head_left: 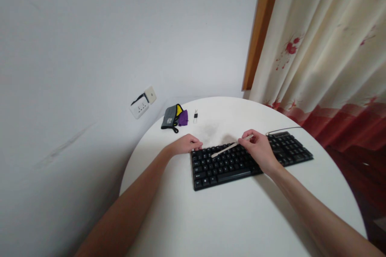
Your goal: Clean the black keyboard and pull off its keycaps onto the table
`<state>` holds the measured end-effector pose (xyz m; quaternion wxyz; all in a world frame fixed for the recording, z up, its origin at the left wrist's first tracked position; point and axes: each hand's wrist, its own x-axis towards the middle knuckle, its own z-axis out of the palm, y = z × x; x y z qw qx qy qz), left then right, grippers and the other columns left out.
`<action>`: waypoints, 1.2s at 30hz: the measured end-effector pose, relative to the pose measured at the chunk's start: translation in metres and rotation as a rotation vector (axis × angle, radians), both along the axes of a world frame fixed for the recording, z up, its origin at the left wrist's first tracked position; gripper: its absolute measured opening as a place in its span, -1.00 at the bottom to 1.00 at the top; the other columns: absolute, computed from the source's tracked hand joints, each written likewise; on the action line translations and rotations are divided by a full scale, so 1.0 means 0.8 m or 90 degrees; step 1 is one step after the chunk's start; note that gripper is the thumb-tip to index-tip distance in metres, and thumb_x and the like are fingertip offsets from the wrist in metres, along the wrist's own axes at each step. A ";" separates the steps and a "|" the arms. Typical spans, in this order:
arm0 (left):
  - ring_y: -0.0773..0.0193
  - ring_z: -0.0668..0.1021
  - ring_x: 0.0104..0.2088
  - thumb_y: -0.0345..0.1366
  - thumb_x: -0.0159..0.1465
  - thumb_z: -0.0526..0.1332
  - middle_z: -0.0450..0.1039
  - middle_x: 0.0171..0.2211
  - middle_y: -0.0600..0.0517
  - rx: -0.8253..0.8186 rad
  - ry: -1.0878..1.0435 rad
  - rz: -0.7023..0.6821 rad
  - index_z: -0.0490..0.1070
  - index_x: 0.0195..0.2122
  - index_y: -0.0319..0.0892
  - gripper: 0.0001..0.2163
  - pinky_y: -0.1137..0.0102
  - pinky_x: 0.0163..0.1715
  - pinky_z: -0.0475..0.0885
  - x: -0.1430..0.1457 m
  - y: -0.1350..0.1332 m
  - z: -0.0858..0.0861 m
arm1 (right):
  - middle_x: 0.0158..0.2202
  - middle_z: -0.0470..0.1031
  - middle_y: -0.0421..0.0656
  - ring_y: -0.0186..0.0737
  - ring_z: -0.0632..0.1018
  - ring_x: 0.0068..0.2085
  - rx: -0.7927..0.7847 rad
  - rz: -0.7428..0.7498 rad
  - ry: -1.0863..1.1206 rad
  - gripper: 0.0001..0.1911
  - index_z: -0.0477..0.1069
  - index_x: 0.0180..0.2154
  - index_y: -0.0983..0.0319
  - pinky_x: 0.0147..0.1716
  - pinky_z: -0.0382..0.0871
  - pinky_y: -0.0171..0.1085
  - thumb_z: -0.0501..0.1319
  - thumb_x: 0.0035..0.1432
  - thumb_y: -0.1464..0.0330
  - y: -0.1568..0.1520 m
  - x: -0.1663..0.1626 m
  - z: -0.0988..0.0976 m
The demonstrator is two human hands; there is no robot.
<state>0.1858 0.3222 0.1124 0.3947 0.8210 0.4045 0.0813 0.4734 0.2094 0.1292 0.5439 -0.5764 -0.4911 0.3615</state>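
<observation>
A black keyboard (232,166) lies slightly slanted on the round white table (208,223). At its far left corner, my left hand (187,144) is closed with curled fingers on the edge. My right hand (259,148) pinches a slim pale stick (224,150) over the keyboard. The stick's slightly wider tip points left and sits at the upper left keys; whether it touches them I cannot tell. Part of the keyboard's right half is covered by my right hand.
Near the table's back edge lie a folded grey cloth (170,117) with yellow inside, a purple cloth (183,118) and a black binder clip (196,116). A thin cable (285,129) runs off behind the keyboard. The wall has a socket (140,107); a curtain (328,48) hangs right.
</observation>
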 end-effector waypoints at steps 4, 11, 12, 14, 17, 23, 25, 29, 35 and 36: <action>0.36 0.33 -0.57 0.11 0.24 0.12 0.42 -0.56 0.01 -0.007 0.005 0.008 0.54 -0.41 -0.31 -0.50 0.47 -0.55 0.19 0.000 0.000 0.001 | -0.65 0.24 -0.33 -0.35 0.23 -0.60 -0.004 -0.053 -0.114 -0.78 0.38 -0.37 0.21 -0.58 0.05 -0.34 0.29 -0.06 0.24 0.004 0.008 0.000; 0.35 0.35 -0.56 0.10 0.25 0.11 0.43 -0.55 0.01 0.009 0.001 -0.005 0.55 -0.41 -0.30 -0.50 0.47 -0.54 0.20 -0.001 0.000 -0.001 | -0.56 0.44 -0.22 -0.27 0.41 -0.50 -0.013 0.040 -0.207 -0.79 0.48 -0.36 0.25 -0.46 0.24 -0.31 0.26 -0.03 0.25 0.012 0.036 0.001; 0.35 0.35 -0.56 0.10 0.25 0.11 0.43 -0.55 0.01 0.010 -0.001 -0.006 0.54 -0.42 -0.30 -0.50 0.47 -0.54 0.21 -0.001 0.000 0.000 | -0.53 0.48 -0.19 -0.26 0.43 -0.48 -0.017 0.066 -0.214 -0.79 0.49 -0.37 0.26 -0.44 0.26 -0.30 0.26 -0.02 0.24 0.012 0.040 0.001; 0.35 0.35 -0.56 0.10 0.25 0.11 0.43 -0.55 0.01 0.009 -0.002 -0.006 0.54 -0.42 -0.29 -0.50 0.47 -0.53 0.21 -0.001 0.000 0.000 | -0.49 0.54 -0.14 -0.23 0.47 -0.45 -0.029 0.098 -0.234 -0.78 0.52 -0.41 0.28 -0.41 0.29 -0.29 0.26 0.00 0.23 0.012 0.050 0.002; 0.36 0.34 -0.56 0.10 0.25 0.11 0.43 -0.55 0.01 0.007 0.005 -0.004 0.55 -0.41 -0.30 -0.50 0.47 -0.53 0.21 -0.001 0.000 0.000 | -0.50 0.57 -0.12 -0.22 0.48 -0.45 -0.051 0.099 -0.261 -0.76 0.53 -0.48 0.28 -0.40 0.30 -0.28 0.27 -0.01 0.22 0.012 0.063 0.002; 0.35 0.35 -0.56 0.10 0.25 0.10 0.43 -0.55 0.01 0.003 0.008 -0.004 0.53 -0.42 -0.29 -0.50 0.46 -0.52 0.21 -0.001 0.001 -0.001 | -0.54 0.55 -0.13 -0.21 0.47 -0.47 -0.071 0.102 -0.277 -0.76 0.53 -0.52 0.27 -0.43 0.27 -0.27 0.30 -0.04 0.21 0.012 0.067 -0.003; 0.35 0.35 -0.56 0.11 0.25 0.10 0.42 -0.55 0.02 0.001 0.004 -0.005 0.53 -0.43 -0.29 -0.50 0.46 -0.52 0.21 -0.001 0.001 -0.002 | -0.53 0.56 -0.12 -0.19 0.48 -0.47 -0.073 0.097 -0.281 -0.76 0.54 -0.52 0.27 -0.43 0.27 -0.26 0.29 -0.04 0.21 0.013 0.064 -0.005; 0.35 0.34 -0.56 0.12 0.25 0.10 0.42 -0.56 0.02 0.002 0.001 -0.006 0.53 -0.43 -0.29 -0.49 0.46 -0.53 0.20 -0.001 0.001 -0.002 | -0.54 0.55 -0.13 -0.21 0.48 -0.48 -0.077 0.080 -0.266 -0.78 0.53 -0.52 0.26 -0.43 0.27 -0.27 0.31 -0.07 0.22 0.014 0.060 -0.006; 0.34 0.37 -0.54 0.09 0.25 0.11 0.42 -0.55 0.02 -0.006 0.003 -0.011 0.53 -0.42 -0.29 -0.51 0.46 -0.52 0.22 -0.002 0.001 -0.001 | -0.58 0.44 -0.24 -0.34 0.35 -0.53 -0.096 0.007 -0.095 -0.71 0.51 -0.36 0.27 -0.52 0.14 -0.34 0.39 -0.17 0.26 0.007 0.040 0.008; 0.34 0.37 -0.54 0.09 0.25 0.11 0.43 -0.54 0.02 -0.009 0.003 -0.010 0.53 -0.42 -0.29 -0.51 0.46 -0.52 0.22 -0.002 0.002 -0.001 | -0.59 0.41 -0.26 -0.36 0.32 -0.54 -0.095 0.000 -0.059 -0.70 0.52 -0.34 0.27 -0.53 0.11 -0.35 0.39 -0.17 0.27 0.005 0.034 0.010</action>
